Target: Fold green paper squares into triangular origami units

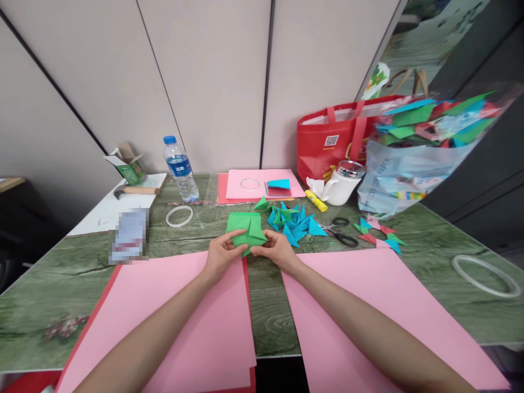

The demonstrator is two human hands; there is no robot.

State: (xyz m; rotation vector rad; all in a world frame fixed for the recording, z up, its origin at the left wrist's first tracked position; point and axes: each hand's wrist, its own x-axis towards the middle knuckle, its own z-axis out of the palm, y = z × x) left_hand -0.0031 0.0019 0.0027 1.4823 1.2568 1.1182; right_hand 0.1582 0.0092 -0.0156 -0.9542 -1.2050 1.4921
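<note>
Both my hands hold a piece of folded green origami paper [248,238] over the middle of the table. My left hand [223,252] pinches its left side between thumb and fingers. On the opposite side, my right hand [279,251] grips the lower right edge the same way. Creases and a pointed lower tip show on the paper. Just behind it lies a green paper stack [237,219], partly covered by the held piece. To the right is a pile of folded blue and green paper pieces [297,222], close to my right hand.
Pink sheets [176,316] lie under my left arm, and more pink paper [368,305] is under my right. Scissors [343,232], a glue stick [316,201], a white mug [341,184] and a water bottle [180,172] stand or lie around. A plastic bag [403,169] holds folded paper.
</note>
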